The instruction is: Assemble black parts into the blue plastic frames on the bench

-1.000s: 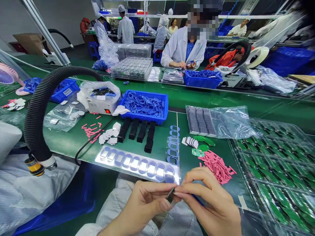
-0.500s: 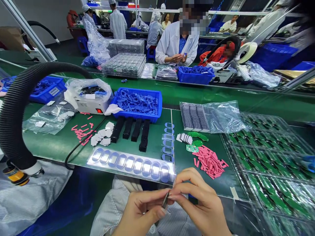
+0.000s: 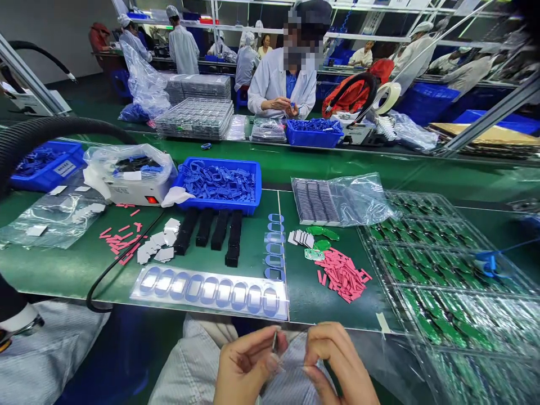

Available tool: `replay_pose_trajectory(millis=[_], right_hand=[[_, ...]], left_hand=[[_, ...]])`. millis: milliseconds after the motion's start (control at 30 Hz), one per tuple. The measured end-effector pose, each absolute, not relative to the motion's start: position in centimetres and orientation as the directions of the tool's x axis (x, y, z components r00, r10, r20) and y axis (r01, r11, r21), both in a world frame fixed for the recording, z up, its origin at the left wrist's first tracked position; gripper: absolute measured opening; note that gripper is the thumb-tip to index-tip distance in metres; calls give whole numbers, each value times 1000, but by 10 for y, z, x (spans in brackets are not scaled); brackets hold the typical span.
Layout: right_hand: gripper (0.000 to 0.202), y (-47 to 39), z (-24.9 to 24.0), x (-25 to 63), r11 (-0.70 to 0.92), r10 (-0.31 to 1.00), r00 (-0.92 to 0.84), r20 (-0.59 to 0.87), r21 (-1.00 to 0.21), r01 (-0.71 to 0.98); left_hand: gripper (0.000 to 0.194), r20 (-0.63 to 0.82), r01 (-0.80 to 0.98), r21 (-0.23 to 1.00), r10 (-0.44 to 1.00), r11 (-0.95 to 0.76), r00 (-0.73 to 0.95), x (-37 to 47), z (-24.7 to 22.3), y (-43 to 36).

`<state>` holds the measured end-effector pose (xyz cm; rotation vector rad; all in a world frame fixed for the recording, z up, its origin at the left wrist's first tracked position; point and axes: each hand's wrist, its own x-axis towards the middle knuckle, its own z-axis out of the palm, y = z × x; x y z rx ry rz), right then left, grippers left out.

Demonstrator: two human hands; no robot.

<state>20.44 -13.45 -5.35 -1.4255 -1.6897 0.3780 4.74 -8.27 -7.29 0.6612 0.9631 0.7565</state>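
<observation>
My left hand (image 3: pixel 248 365) is closed, thumb and fingers pinching a slim, pointed metal tool that looks like tweezers (image 3: pixel 275 342); most of it is hidden in the grip. A short gap to the right, my right hand (image 3: pixel 337 363) has its thumb and fingertips pressed together; whatever they hold, if anything, is too small to make out. Both hands are over my lap, just below the bench edge. Nearest above them lies a clear strip (image 3: pixel 137 291) bearing a row of oval blue-rimmed pieces with white centres (image 3: pixel 210 293).
A column of blue-rimmed ovals (image 3: pixel 275 248) lies by a pile of pink strips (image 3: pixel 343 275). Trays of green circuit boards (image 3: pixel 430 270) fill the right. Behind stand black stacks (image 3: pixel 205 228) and a blue bin (image 3: pixel 258 194) of blue frames. A co-worker (image 3: pixel 276 79) sits opposite.
My hands have drawn apart: they were touching at the fingertips around the metal tool, and now a gap separates them. The camera view has shifted, moving the bench slightly left in the picture.
</observation>
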Motion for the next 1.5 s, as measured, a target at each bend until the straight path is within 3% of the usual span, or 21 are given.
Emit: replay_pose_trajectory(millis=[133,200,300,367,467,567,633,800,967,1100,1200,1300,1400,1500], right_hand=[[16,-134,-70,237,58,964,171,204,-787,614],[20,-129,-88,249,-19,963,208,170,-730,684],[20,-123,-111,254,-84,933,255,252,-539,838],[14,-123,-117,250,-51,914,218,341,-436,898],[20,-128,-115,244,134,900,0,436,-278,951],[30,-133,-111,248,278,879,-220,422,-79,957],[30,-134,-104,252,309,870,-267,414,-38,950],[36,-123,-60,241,382,846,-225,484,-255,888],[23,-100,-30,202,568,706,-341,621,-209,796],[19,-92,-32,190,583,706,-276,653,-314,749],[32,-96,-38,188,559,791,-191,582,-557,614],[33,-104,-44,182,402,914,-61,402,-872,278],[32,-111,-50,174,231,972,-47,232,-973,-10],[33,-114,-50,171,156,984,-85,159,-987,-39]], left_hand=[[47,-554,-384,714,808,586,203,48,-71,-80],[44,-572,-433,688,802,582,171,47,-69,-78],[41,-580,-445,663,789,602,202,44,-66,-79],[41,-576,-424,662,782,618,239,43,-65,-80],[44,-561,-390,679,782,622,271,42,-64,-79],[44,-546,-385,681,782,623,300,41,-62,-76],[43,-527,-390,679,783,622,330,40,-61,-73],[48,-481,-392,680,781,619,398,43,-62,-68],[45,-413,-388,715,799,582,437,46,-66,-73],[50,-322,-413,726,802,550,503,40,-70,-73],[54,-272,-408,684,731,605,626,35,-68,-71],[56,-314,-368,544,590,754,744,34,-59,-73],[48,-293,-389,397,516,831,805,36,-49,-76],[39,-323,-428,336,530,839,784,37,-45,-78]])
